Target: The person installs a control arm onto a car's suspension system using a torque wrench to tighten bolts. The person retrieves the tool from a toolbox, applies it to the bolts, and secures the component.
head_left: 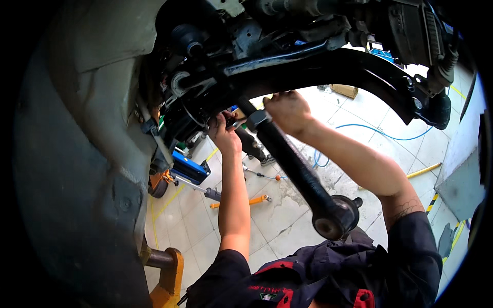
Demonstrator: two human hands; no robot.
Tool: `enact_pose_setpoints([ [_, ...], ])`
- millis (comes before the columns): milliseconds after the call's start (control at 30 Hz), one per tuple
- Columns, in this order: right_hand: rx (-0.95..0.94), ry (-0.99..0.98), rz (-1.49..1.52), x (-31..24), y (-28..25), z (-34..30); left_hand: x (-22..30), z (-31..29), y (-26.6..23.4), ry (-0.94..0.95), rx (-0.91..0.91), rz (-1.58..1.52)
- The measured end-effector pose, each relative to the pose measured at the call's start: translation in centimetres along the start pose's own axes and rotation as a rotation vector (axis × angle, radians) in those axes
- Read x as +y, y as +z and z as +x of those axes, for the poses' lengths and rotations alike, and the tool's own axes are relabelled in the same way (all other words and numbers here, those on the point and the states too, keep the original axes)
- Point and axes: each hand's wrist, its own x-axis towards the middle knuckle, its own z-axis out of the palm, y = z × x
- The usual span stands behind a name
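Nearest us, the black rod (292, 159) slants across the middle, its thick end low and its nut (259, 120) higher up. Beyond it, our right hand (289, 112) is clenched, contents hidden, and our left hand (226, 135) has curled fingers, though we cannot tell what they grasp, both beneath the curved black arm (354, 66). Farther down, we see a blue hose (359, 125) on the tiled floor (287, 210).

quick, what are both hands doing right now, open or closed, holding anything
Left hand: fingers curled beside a metal piece; grip cannot be told.
Right hand: closed, by the black curved car part; anything inside is hidden.
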Motion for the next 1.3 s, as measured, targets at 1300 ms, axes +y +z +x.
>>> enact_pose_setpoints([
  [1300,-0.137,-0.166,0.451,4.1,9.8,6.0,4.4,-2.5,5.1,0.123,0.068,0.368],
])
